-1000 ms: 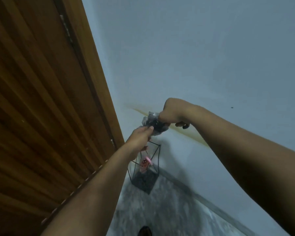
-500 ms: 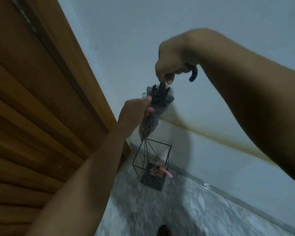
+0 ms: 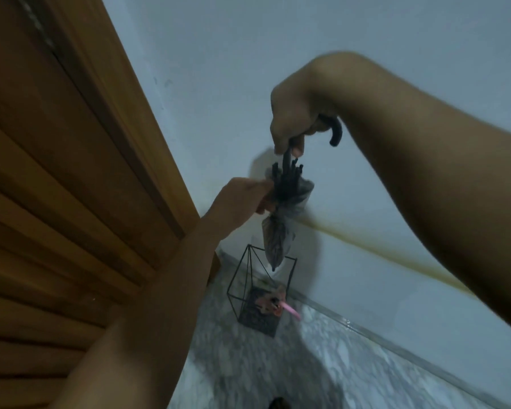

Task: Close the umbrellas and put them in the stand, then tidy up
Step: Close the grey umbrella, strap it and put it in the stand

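Pink umbrella [image 3: 273, 304] already sits in the stand [image 3: 260, 293]. My right hand [image 3: 295, 119] grips the grey umbrella [image 3: 280, 219] handle, left hand [image 3: 242, 199] pinches its canopy; stowing remains.

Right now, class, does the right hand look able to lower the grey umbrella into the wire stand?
Probably yes. The right hand grips the handle, the left hand pinches the canopy, and the grey umbrella hangs tip down over the wire stand's open top. A pink umbrella already lies inside.
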